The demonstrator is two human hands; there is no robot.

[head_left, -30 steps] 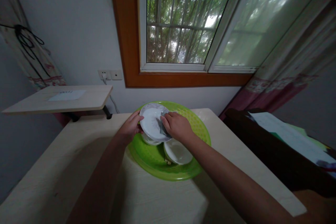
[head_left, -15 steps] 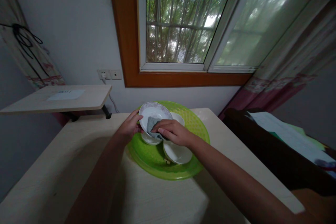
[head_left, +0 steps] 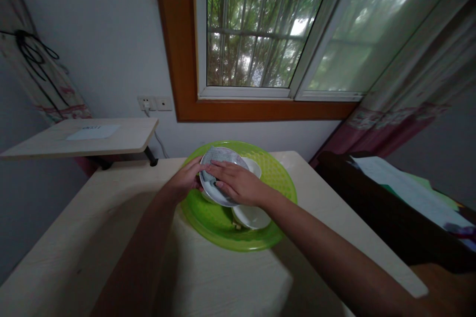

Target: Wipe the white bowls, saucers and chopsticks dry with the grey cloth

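Note:
A white dish (head_left: 218,196) with a patterned rim is held tilted above a green tray (head_left: 238,245). My left hand (head_left: 183,180) is closed on the dish's left edge, with the thumb over the rim and the fingers partly hidden behind it. Across the dish's inner face lies a grey-green cloth (head_left: 212,156). My right hand (head_left: 238,183) presses that cloth against the dish with its fingers stretched over it, hiding part of both. Below my right wrist, a white bowl (head_left: 253,218) rests in the tray. Another white bowl (head_left: 254,167) shows partly behind the dish.
Under the tray is a pale wooden table (head_left: 122,237). A raised shelf (head_left: 134,138) with a paper label stands at the left. Behind are a wall socket (head_left: 147,103) and a barred window (head_left: 256,34). Papers (head_left: 401,190) lie on a dark surface at the right.
My right hand and the cloth have moved up and left across the dish, towards its upper rim. The dish has shifted slightly right and down, with its tilt changed. My left hand keeps its hold.

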